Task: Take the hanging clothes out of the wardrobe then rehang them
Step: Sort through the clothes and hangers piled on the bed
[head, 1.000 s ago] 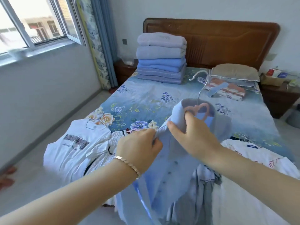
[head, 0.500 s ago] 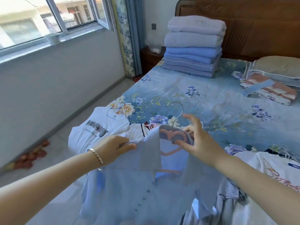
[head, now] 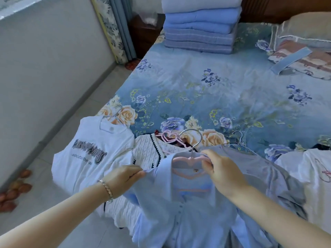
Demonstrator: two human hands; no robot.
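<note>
A light blue buttoned shirt [head: 180,217] hangs on a pink heart-shaped hanger [head: 186,161] with a metal hook, held over the foot of the bed. My left hand [head: 123,178] pinches the shirt's left shoulder. My right hand [head: 222,174] grips the hanger's right arm together with the collar. Beneath lie a white printed T-shirt [head: 89,154], a white knit top [head: 152,151] on another pink hanger [head: 168,137], a grey garment [head: 279,178] and a white embroidered top [head: 311,174].
The bed [head: 223,90] has a blue floral sheet. A stack of folded blue blankets [head: 200,25] stands at its head, with pillows [head: 304,49] at the right. A nightstand [head: 143,33] and curtain [head: 114,27] stand at the back left. Tiled floor [head: 59,140] runs beside the bed.
The view has tilted down and closer to the bed. The blue shirt has been lowered and spread out. My right hand has shifted to the hanger's right arm.
</note>
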